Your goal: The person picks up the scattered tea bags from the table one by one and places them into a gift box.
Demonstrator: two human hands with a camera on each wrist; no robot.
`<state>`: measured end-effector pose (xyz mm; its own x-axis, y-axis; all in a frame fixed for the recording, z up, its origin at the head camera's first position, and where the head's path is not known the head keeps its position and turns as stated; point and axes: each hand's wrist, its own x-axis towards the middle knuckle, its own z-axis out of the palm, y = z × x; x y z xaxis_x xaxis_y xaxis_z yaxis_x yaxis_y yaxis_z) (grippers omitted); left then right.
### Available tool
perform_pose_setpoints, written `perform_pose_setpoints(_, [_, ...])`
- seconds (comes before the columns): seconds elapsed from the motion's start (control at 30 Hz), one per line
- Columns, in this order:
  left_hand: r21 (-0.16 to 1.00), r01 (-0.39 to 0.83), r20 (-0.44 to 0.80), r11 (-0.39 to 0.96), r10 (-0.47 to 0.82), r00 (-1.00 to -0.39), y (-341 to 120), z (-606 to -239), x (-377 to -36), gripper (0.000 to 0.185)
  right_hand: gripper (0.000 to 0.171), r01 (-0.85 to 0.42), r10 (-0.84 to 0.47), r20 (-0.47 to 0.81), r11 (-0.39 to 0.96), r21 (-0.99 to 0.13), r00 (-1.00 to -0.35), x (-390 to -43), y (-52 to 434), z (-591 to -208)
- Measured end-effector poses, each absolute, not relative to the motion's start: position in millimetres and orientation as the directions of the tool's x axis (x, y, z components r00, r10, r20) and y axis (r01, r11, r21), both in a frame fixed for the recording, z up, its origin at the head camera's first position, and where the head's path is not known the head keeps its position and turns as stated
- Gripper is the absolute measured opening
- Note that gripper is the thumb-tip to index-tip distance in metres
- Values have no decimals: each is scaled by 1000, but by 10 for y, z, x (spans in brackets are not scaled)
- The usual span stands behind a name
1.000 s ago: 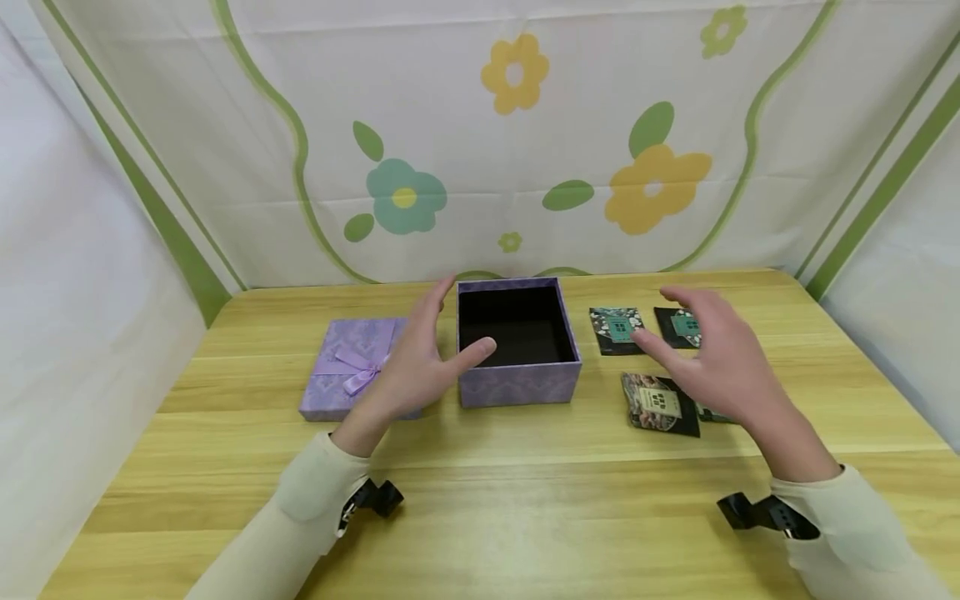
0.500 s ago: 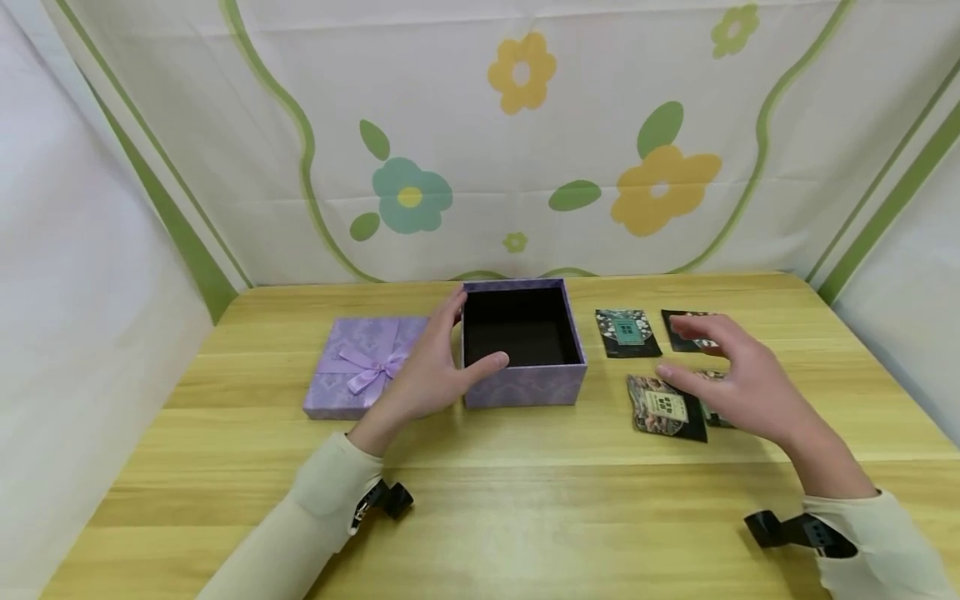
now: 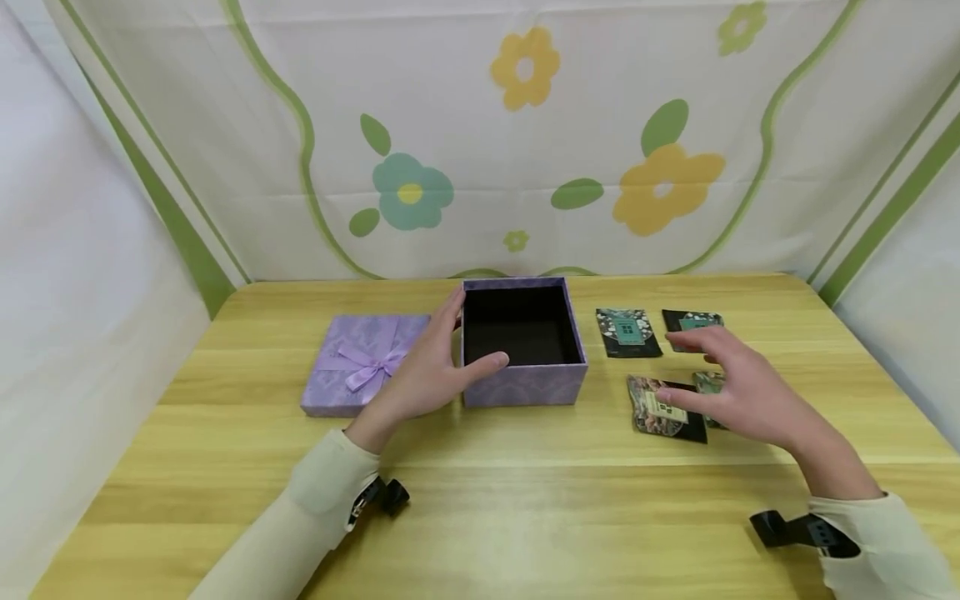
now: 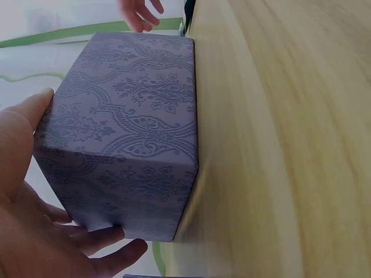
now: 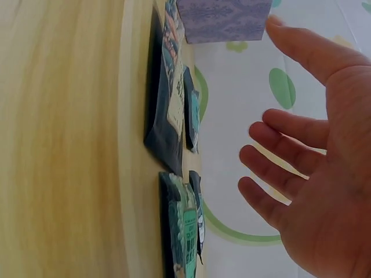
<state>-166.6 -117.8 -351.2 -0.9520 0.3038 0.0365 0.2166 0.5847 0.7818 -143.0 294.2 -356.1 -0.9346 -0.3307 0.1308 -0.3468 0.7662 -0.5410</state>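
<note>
A lidless purple patterned gift box [image 3: 525, 386] with a black inside stands on the table. My left hand [image 3: 427, 371] holds it at the near left corner, thumb at the front rim and fingers along the left wall. In the left wrist view the fingertips [image 4: 110, 237] reach that wall of the box [image 4: 127, 98]. To the right, my right hand [image 3: 750, 396] hovers with fingers spread over the small packets, holding nothing. Nearest it are a brown-and-black packet [image 3: 663, 408] and a green-patterned packet [image 3: 708, 383], partly hidden by the hand.
The box's purple lid [image 3: 360, 358] with a ribbon bow lies left of it, partly behind my left hand. Two dark packets with teal labels, a left one [image 3: 628, 332] and a right one [image 3: 693, 319], lie farther back. A flowered cloth [image 3: 465, 125] hangs behind the table.
My left hand has come up against the box's left side and stays there. My right hand has moved right and lower, closer to the near packets.
</note>
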Motion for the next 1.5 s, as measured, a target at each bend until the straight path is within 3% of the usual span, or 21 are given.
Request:
perform_pose_setpoints(0.47, [774,227,6,591,352,-936,-1064,-3498,-1721,111,91,-289,-325,1,837,-465,-946,-1357,3074,-3629])
perform_pose_setpoints(1.5, [784,189,-12,592,319,-948,-1180,-3519,-1666,110,87,-384,-434,-40,835,-394,-900,-1443,2991,-3730])
